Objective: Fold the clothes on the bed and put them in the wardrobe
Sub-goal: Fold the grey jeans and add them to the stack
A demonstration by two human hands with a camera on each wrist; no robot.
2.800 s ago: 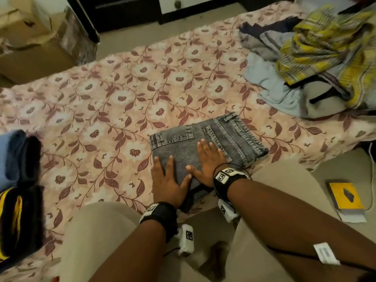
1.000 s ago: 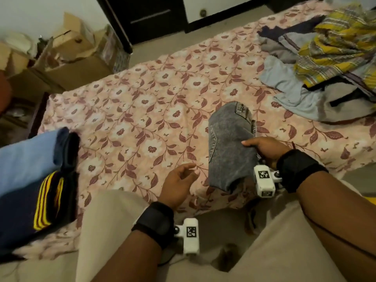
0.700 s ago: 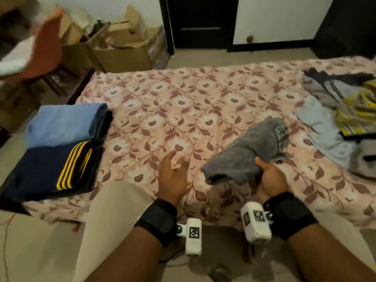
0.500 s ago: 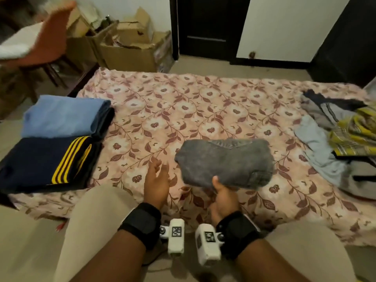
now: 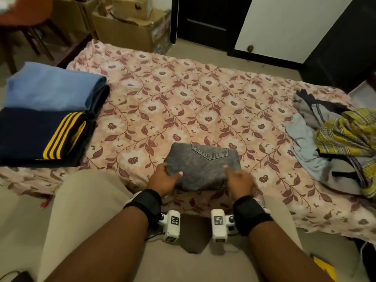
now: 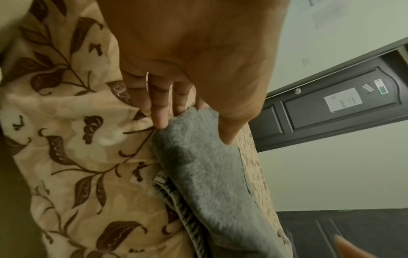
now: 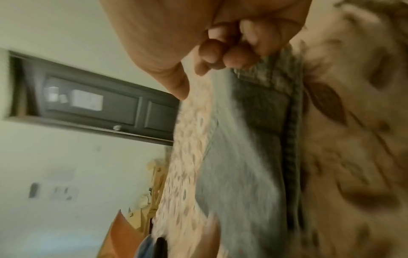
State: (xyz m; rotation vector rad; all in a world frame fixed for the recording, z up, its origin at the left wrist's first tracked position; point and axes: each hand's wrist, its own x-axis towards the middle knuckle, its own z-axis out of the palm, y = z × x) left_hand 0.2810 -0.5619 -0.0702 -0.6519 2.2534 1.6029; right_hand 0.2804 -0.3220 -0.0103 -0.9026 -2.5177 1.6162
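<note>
Sitting at the near edge of the bed point(image 5: 203, 102), the person has both forearms stretched forward over beige-trousered knees point(image 5: 85, 200), each wrist wrapped in a black band with a small white camera unit under it. The left hand point(image 5: 163, 181) holds the left end of the folded grey jeans point(image 5: 203, 167): its thumb lies on top of the denim, and the left wrist view shows the fingers point(image 6: 159, 104) running down along the fold's edge where it meets the floral bedsheet point(image 6: 77, 139). The right hand point(image 5: 239, 180) sits at the jeans' right end; in the blurred right wrist view its fingers point(image 7: 232, 50) are curled loosely at the hem, but whether they actually grip the cloth cannot be told. The jeans lie flat on the sheet close to the near edge, a stitched back pocket facing up at their far side.

Farther left on the bed, a navy garment with yellow stripes point(image 5: 40, 135) is folded, and just behind it, touching, a folded light blue garment point(image 5: 50, 88). At the right edge lies an unfolded heap of clothes point(image 5: 335, 139), a yellow checked piece on top. Beyond the bed stand cardboard boxes point(image 5: 126, 23), a dark door point(image 5: 205, 19) and a white panel point(image 5: 284, 25).
</note>
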